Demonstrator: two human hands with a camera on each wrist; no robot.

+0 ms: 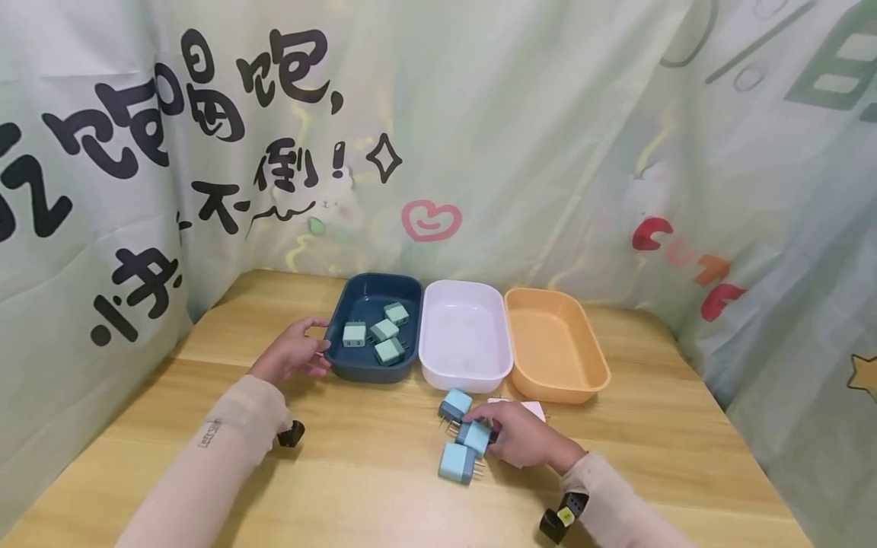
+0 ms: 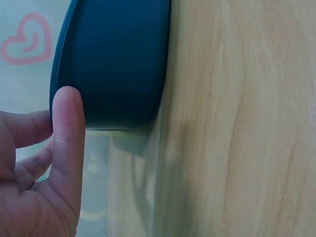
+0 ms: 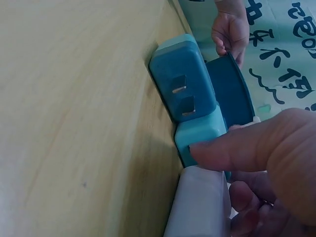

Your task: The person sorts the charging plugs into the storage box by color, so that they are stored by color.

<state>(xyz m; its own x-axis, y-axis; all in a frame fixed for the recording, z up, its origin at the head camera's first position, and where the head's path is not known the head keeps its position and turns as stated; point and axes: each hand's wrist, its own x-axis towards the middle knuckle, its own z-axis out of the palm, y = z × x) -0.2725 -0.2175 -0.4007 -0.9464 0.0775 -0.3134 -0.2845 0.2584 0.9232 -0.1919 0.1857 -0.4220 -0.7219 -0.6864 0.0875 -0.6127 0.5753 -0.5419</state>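
Note:
My left hand pinches the left rim of a navy blue tray; in the left wrist view the thumb lies on its outer wall. Several pale green plug chargers lie inside that tray. My right hand grips the middle one of three light blue plug chargers, thumb against its side in the right wrist view. The other two blue chargers lie close by, one behind and one in front, metal prongs showing. A white charger is partly hidden behind the right hand.
Right of the navy tray stand a white tray and an orange tray, side by side. All rest on a wooden table. A printed curtain hangs behind and at both sides.

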